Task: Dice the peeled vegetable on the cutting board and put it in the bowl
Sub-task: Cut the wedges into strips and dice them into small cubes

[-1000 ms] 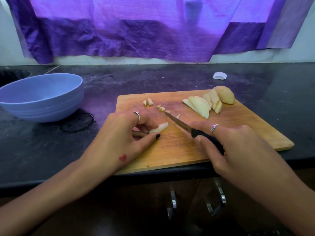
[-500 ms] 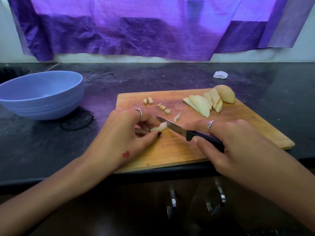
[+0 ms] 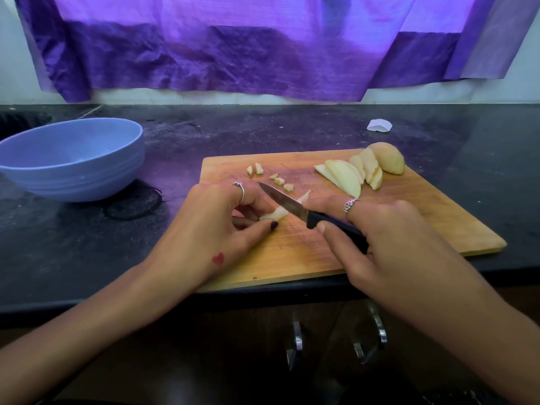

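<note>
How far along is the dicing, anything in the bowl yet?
Early. Done: a few small diced pieces lie on the cutting board. In hand: the left hand pins a strip while the right hand holds the knife across it. Left: the stack of slices and an uncut end piece. The bowl shows nothing inside.

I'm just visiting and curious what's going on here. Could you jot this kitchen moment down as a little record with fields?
surface: wooden cutting board on a dark counter
left hand: pinches a vegetable strip
right hand: grips the knife, blade across the strip
already diced: small cubes on the board
waiting: slices at the board's far right
bowl: blue, left of the board, no pieces visible inside
</note>
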